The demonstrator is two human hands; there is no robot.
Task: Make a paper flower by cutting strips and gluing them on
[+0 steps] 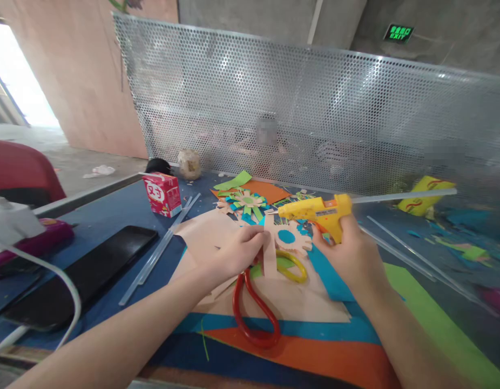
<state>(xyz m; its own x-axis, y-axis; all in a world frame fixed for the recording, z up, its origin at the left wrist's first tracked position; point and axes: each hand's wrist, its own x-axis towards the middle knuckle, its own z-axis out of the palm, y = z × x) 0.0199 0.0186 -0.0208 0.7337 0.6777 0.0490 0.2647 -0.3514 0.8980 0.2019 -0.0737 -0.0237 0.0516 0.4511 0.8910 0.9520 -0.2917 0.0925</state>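
My right hand (355, 251) grips a yellow hot glue gun (321, 212), its nozzle pointing left at the top of a narrow beige paper strip (270, 251). A clear glue stick (404, 196) sticks out of the gun's back. Pinched in the fingers of my left hand (240, 249) is that strip, held upright. Beneath lie scissors with one red handle (256, 319) and one yellow handle (294, 267), on beige paper (306, 302). Just beyond the strip rest a beige paper flower with a blue centre (288, 236) and a layered green, blue and beige paper flower (248, 201).
A black phone (92, 270), loose glue sticks (161, 251) and a red drink carton (162, 195) lie to the left. Behind stands a perforated metal screen (242, 81). Green paper (432, 313), paper scraps (472, 251) and a yellow packet (420, 195) are at the right.
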